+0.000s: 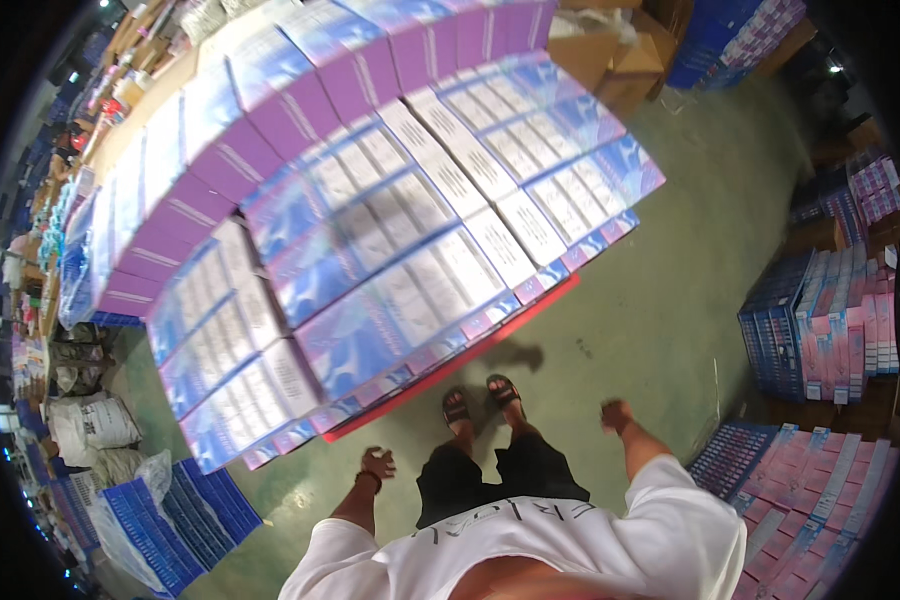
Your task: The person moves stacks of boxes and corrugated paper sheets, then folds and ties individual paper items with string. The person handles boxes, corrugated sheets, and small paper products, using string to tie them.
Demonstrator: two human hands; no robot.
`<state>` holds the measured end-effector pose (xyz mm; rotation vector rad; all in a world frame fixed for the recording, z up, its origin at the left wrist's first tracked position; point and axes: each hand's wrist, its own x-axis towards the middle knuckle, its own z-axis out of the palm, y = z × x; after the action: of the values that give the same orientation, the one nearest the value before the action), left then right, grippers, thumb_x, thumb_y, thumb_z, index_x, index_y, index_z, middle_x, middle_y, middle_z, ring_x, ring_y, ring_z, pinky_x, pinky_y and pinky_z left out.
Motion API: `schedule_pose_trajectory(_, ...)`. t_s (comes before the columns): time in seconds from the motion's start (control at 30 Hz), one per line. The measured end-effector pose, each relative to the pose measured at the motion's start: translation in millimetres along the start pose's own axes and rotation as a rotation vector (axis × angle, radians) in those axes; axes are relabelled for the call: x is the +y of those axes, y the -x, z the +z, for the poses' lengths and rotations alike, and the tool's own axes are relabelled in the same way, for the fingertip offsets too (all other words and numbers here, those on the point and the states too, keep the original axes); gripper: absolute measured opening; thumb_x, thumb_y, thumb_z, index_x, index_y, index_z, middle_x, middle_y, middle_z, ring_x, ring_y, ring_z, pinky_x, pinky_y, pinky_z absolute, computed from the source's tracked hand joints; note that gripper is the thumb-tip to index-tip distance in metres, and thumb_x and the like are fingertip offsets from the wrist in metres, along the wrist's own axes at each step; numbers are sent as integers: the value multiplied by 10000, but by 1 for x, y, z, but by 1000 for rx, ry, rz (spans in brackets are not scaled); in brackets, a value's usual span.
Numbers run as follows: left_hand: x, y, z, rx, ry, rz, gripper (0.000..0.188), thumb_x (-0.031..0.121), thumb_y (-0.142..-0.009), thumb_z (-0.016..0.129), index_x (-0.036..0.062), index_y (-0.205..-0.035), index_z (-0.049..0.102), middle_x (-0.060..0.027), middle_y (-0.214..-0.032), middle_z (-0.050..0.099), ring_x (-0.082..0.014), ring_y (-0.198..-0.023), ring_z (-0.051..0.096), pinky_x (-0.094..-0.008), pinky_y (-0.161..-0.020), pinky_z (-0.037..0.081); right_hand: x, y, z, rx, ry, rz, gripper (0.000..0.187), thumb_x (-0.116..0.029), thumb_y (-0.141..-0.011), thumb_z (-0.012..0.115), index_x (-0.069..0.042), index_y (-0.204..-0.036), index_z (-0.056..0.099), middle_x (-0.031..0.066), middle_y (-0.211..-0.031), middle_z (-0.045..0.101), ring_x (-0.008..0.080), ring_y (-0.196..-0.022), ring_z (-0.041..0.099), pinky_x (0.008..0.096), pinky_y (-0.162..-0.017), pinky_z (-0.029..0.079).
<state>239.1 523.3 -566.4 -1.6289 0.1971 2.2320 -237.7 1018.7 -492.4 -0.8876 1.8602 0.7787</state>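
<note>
My left hand (pixel 378 462) hangs open below the near edge of a big stack of cartons, apart from it. Its fingers are spread and nothing is in them; a dark band circles the wrist. Off to the right, my right hand (pixel 617 415) is held out over the floor, touching nothing I can see. Blur hides how its fingers are set. The stack of blue and lilac printed cartons (pixel 370 270), with white panels on top, rests on a red base (pixel 450 357). Behind it stands a curved row of purple-sided boxes (pixel 280 115).
Blue crates (pixel 175 525) with clear plastic sit at the lower left, near white sacks (pixel 95 425). Pink and blue boxes (pixel 820 500) are stacked along the right side. Brown cardboard boxes (pixel 620 60) stand at the back. Green floor (pixel 660 320) lies between the stacks.
</note>
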Motion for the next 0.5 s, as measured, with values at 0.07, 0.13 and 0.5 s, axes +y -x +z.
schedule_pose_trajectory(0.07, -27, 56, 31, 395, -594, 346, 323, 273, -802, 613, 125, -1080, 541, -98, -830, 610, -266, -605, 588, -413, -522, 502, -16, 60, 27, -164, -375, 100, 115, -208, -728, 649, -123, -797, 684, 99, -794, 654, 253, -624, 616, 417, -486, 482)
schedule_pose_trajectory(0.13, -19, 107, 52, 426, -669, 279, 374, 173, -813, 646, 82, -1136, 481, -144, -909, 637, -306, -740, 657, -455, -625, 570, -41, 113, 48, -32, -1084, 376, 106, -140, -781, 584, -74, -830, 651, 115, -761, 628, 233, -552, 565, 386, -431, 450)
schedule_pose_trajectory(0.5, -52, 230, 4, 460, -992, 241, 306, 189, -847, 579, 56, -1116, 517, -110, -794, 632, -234, -598, 632, -377, -540, 542, -190, 119, -88, 460, -2024, -20, 134, -161, -912, 504, -37, -929, 553, 75, -772, 585, 156, -575, 541, 300, -461, 445)
